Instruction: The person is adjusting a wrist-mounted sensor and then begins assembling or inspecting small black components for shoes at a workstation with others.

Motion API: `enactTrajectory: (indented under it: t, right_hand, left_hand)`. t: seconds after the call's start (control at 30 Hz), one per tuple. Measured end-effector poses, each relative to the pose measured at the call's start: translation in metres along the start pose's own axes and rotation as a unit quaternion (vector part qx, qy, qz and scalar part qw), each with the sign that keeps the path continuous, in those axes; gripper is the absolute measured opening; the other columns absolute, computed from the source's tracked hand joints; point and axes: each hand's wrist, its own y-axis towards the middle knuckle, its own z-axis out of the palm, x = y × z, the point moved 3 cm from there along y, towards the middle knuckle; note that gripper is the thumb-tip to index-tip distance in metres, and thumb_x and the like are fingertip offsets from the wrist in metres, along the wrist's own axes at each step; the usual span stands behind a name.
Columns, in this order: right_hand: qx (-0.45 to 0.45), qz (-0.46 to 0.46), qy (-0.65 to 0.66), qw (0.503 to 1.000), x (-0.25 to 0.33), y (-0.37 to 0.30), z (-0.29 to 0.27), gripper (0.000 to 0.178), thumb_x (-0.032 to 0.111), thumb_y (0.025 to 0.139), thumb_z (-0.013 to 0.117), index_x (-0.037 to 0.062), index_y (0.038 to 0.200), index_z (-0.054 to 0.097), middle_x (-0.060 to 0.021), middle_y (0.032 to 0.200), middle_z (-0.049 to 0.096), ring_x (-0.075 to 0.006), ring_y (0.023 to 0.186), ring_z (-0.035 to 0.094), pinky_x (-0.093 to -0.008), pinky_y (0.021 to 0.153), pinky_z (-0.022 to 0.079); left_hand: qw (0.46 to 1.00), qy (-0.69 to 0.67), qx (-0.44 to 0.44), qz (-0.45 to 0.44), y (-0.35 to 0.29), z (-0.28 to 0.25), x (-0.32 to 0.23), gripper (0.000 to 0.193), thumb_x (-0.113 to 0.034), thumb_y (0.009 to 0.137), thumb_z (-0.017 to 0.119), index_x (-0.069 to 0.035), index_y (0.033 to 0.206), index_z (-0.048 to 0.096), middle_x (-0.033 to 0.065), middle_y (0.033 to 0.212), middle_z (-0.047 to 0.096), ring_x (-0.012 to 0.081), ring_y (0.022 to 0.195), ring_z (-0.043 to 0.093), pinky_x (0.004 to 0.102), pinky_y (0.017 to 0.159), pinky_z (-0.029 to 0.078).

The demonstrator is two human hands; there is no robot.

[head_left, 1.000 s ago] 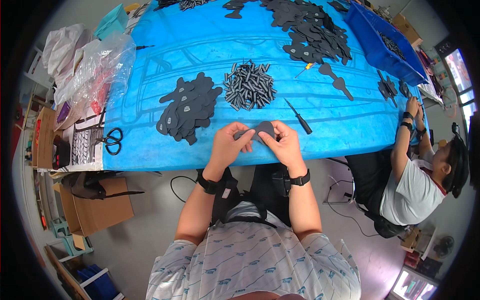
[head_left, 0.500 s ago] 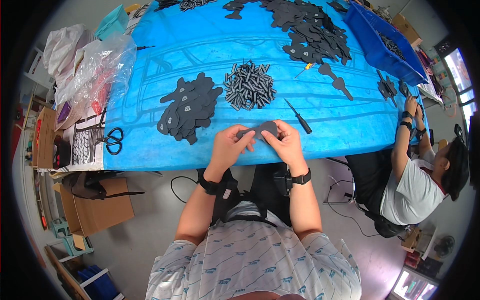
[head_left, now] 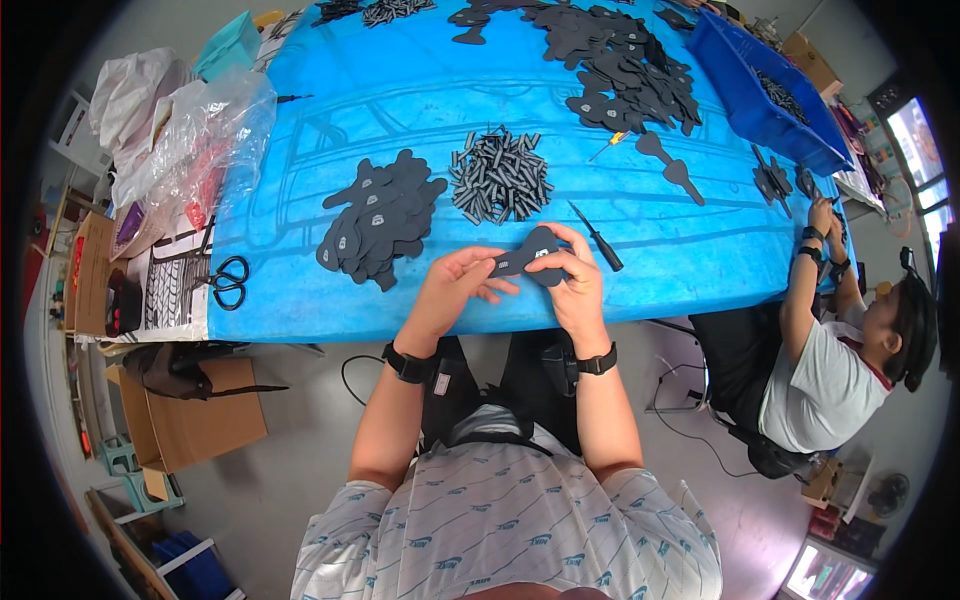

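A dark grey, flat, bone-shaped piece (head_left: 518, 262) with a pale mark on its wide end is held over the table's near edge. My right hand (head_left: 575, 290) is closed on the wide end, thumb and fingers on either side. At the narrow end, my left hand (head_left: 455, 290) pinches the piece, its other fingers loosely curled. Beyond my hands lies a heap of short dark grey tubes (head_left: 500, 178). Left of it is a pile of similar flat pieces (head_left: 375, 222). A black-handled pointed tool (head_left: 603, 245) rests just right of my right hand.
Blue sheeting covers the table (head_left: 300, 290). Black scissors (head_left: 230, 282) and clear plastic bags (head_left: 225, 130) lie at left. Farther back are a larger pile of flat pieces (head_left: 625, 60), a yellow-handled tool (head_left: 608, 146) and a blue bin (head_left: 765, 100). A co-worker (head_left: 825, 370) sits at right.
The flat piece has been turned, so its wide end now shows the pale mark. My right fingers have shifted on it, and my left hand has opened a little.
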Motion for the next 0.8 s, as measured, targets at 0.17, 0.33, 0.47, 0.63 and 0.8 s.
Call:
enactTrajectory:
  t: [0.17, 0.33, 0.47, 0.63, 0.8]
  right_hand:
    - [-0.02, -0.015, -0.012, 1.0, -0.005, -0.002, -0.001, 0.008, 0.003, 0.077, 0.069, 0.0081, 0.081, 0.073, -0.0094, 0.116, 0.057, -0.0192, 0.103, 0.056, -0.03, 0.085, 0.045]
    - [-0.017, -0.004, -0.003, 1.0, -0.004, -0.004, -0.003, 0.008, 0.002, 0.076, 0.069, 0.0076, 0.079, 0.074, -0.008, 0.114, 0.058, -0.0189, 0.1, 0.057, -0.0301, 0.084, 0.044]
    - [-0.006, -0.031, -0.009, 0.999, -0.003, -0.004, -0.006, 0.016, -0.001, 0.076, 0.067, 0.0077, 0.089, 0.072, -0.0091, 0.115, 0.057, -0.0225, 0.104, 0.056, -0.0324, 0.085, 0.044]
    - [-0.176, -0.041, -0.505, 0.844, 0.03, 0.001, -0.029, 0.031, 0.0, 0.08, 0.061, 0.0017, 0.111, 0.059, -0.0142, 0.112, 0.054, -0.0328, 0.105, 0.051, -0.0418, 0.09, 0.041]
    - [-0.105, 0.071, -0.54, 0.832, 0.009, 0.0, -0.053, 0.022, 0.004, 0.083, 0.061, -0.0008, 0.104, 0.057, -0.0153, 0.104, 0.055, -0.0334, 0.099, 0.052, -0.0411, 0.088, 0.041]
  left_hand:
    - [1.0, -0.017, 0.002, 0.01, -0.003, 0.002, -0.003, 0.027, -0.011, 0.097, 0.05, 0.003, 0.119, 0.057, 0.0102, 0.105, 0.067, 0.0236, 0.094, 0.069, 0.0245, 0.068, 0.054]
    - [1.0, -0.003, 0.019, 0.016, -0.001, 0.0, 0.0, 0.026, -0.01, 0.097, 0.051, 0.003, 0.118, 0.058, 0.009, 0.106, 0.066, 0.0239, 0.095, 0.068, 0.0247, 0.068, 0.054]
    - [0.999, 0.022, 0.02, 0.018, 0.0, 0.002, 0.003, 0.026, -0.013, 0.097, 0.052, 0.003, 0.116, 0.058, 0.0121, 0.105, 0.067, 0.0246, 0.093, 0.069, 0.0256, 0.067, 0.054]
    - [0.996, 0.016, -0.071, 0.05, -0.001, 0.001, 0.004, 0.026, -0.014, 0.097, 0.05, 0.004, 0.113, 0.058, 0.0159, 0.105, 0.068, 0.0228, 0.089, 0.069, 0.0269, 0.068, 0.054]
    - [0.992, 0.0, -0.101, 0.077, 0.001, 0.001, 0.003, 0.027, -0.015, 0.098, 0.049, 0.004, 0.114, 0.058, 0.0171, 0.107, 0.067, 0.0245, 0.094, 0.068, 0.028, 0.07, 0.054]
